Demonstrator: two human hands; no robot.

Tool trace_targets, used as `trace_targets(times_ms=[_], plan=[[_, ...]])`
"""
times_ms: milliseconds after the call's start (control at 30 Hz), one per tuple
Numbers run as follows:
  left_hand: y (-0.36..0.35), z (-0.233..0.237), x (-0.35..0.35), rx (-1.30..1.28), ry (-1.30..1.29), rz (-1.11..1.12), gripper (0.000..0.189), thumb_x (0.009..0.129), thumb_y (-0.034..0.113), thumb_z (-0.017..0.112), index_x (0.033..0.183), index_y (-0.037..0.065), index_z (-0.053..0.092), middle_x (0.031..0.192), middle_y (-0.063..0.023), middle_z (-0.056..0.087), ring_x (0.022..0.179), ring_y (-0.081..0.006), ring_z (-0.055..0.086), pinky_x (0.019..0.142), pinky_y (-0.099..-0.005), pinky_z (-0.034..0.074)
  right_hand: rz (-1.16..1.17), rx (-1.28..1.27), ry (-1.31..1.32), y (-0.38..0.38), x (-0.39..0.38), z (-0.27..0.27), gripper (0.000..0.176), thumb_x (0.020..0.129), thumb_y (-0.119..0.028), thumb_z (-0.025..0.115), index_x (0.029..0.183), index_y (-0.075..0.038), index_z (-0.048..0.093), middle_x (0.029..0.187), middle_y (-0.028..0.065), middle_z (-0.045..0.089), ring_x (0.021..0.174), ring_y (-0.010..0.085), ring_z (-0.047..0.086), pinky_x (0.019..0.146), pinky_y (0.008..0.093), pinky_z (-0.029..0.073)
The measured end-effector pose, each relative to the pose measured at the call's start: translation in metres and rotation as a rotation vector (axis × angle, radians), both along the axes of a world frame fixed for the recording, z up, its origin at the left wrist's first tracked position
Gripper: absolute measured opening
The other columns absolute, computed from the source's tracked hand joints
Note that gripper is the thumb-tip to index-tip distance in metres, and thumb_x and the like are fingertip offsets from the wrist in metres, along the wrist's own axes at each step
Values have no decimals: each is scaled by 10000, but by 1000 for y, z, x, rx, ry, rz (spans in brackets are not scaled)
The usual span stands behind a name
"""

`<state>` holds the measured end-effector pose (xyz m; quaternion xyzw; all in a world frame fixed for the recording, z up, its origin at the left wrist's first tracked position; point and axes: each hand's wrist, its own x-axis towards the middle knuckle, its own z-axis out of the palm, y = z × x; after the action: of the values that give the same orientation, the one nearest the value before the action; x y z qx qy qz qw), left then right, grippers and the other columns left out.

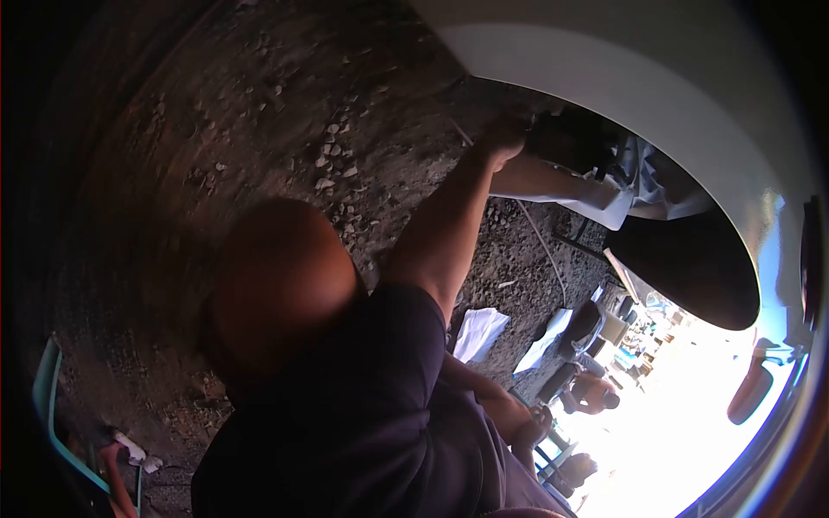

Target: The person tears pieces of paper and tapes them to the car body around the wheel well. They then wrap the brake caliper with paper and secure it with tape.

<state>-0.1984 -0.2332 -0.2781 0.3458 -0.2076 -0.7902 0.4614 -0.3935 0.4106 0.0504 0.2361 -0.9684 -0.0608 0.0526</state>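
Neither of my own hands can be made out. A person in a dark short-sleeved shirt (345,432) fills the lower middle, close to me, with a blurred rounded shape (285,259) at the shoulder end. That person's bare arm (445,224) stretches to the wheel arch of a pale car (622,52). Their hand (505,138) is at a dark part (570,138) under the arch; shadow hides the fingers and any grip. Another bare arm (488,393) shows beyond the shirt, ending near a hand-like shape (537,423). A strip of skin at the bottom edge is too little to identify.
The view is turned sideways. Stony ground (337,155) lies left, with white sheets (479,334) on it. Torn pale lining (639,181) hangs inside the arch. A turquoise frame (53,423) stands lower left. Seated people (591,393) are in the bright background.
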Motion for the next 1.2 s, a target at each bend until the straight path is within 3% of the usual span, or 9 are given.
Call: trace_targets(times_ms=[100, 267, 500, 567, 700, 767, 800, 900, 1200], plan=[[1, 4, 4, -28, -195, -75, 546, 1103, 123, 513, 1645, 106, 457, 1494, -163, 647, 1332, -281, 633, 1110, -427, 517, 42, 4, -15, -19, -1, 0, 319, 1092, -117, 532, 1348, 15, 668, 1243, 183, 692, 1148, 305, 665, 1004, 430, 537], [8, -8, -6, -21, -153, -25, 791, 942, -111, 671, 1666, 83, 415, 1546, -187, 619, 1414, -288, 596, 1153, -396, 497, 77, 0, -36, -40, 1, 2, 317, 1089, -113, 532, 1344, 15, 670, 1224, 177, 694, 1136, 298, 664, 999, 424, 535], [12, -23, -20, 72, 55, 38, 893, 875, -43, 790, 1669, 72, 397, 1496, -203, 639, 1351, -324, 635, 1055, -415, 575, 57, -13, -46, -44, 19, 10, 314, 1085, -106, 533, 1339, 14, 672, 1199, 167, 697, 1120, 289, 663, 993, 415, 531], [11, -27, -22, 54, 27, 76, 699, 929, 63, 753, 1587, 103, 519, 1485, -227, 653, 1370, -372, 633, 1133, -450, 529, 47, -20, -50, -50, 30, 10, 313, 1083, -104, 533, 1337, 13, 673, 1191, 164, 698, 1115, 286, 662, 992, 412, 530], [14, -15, -2, 84, -35, 90, 585, 913, 62, 773, 1478, 68, 624, 1406, -206, 696, 1309, -355, 671, 1065, -436, 579, 22, -28, -56, -45, 41, 12, 311, 1081, -101, 533, 1334, 13, 674, 1177, 159, 699, 1106, 280, 662, 988, 407, 528], [8, -26, 3, 228, 259, 162, 483, 885, 73, 804, 1351, 42, 682, 1217, -141, 732, 1078, -223, 726, 867, -386, 660, 5, -35, -58, -42, 51, 15, 311, 1080, -99, 533, 1333, 13, 675, 1169, 156, 700, 1101, 277, 662, 986, 404, 527], [11, -21, 18, 278, 327, 153, 316, 898, 145, 817, 1178, 29, 730, 1109, -133, 742, 983, -217, 756, 805, -364, 676, 0, -39, -60, -40, 53, 14, 310, 1079, -98, 533, 1332, 12, 675, 1166, 155, 700, 1099, 276, 661, 985, 403, 526], [20, -18, 49, 499, 417, 99, 310, 902, 187, 826, 1151, 23, 742, 1026, -134, 753, 903, -243, 778, 820, -367, 681, -7, -55, -70, -38, 56, 11, 309, 1077, -95, 533, 1329, 12, 676, 1155, 150, 701, 1092, 272, 661, 983, 399, 525], [30, -11, 32, 404, 394, -101, 290, 905, 120, 835, 1140, -33, 760, 982, -162, 805, 856, -282, 815, 812, -382, 691, -10, -106, -93, -41, 59, 11, 306, 1071, -87, 534, 1322, 11, 679, 1122, 138, 705, 1071, 259, 660, 975, 387, 520]])
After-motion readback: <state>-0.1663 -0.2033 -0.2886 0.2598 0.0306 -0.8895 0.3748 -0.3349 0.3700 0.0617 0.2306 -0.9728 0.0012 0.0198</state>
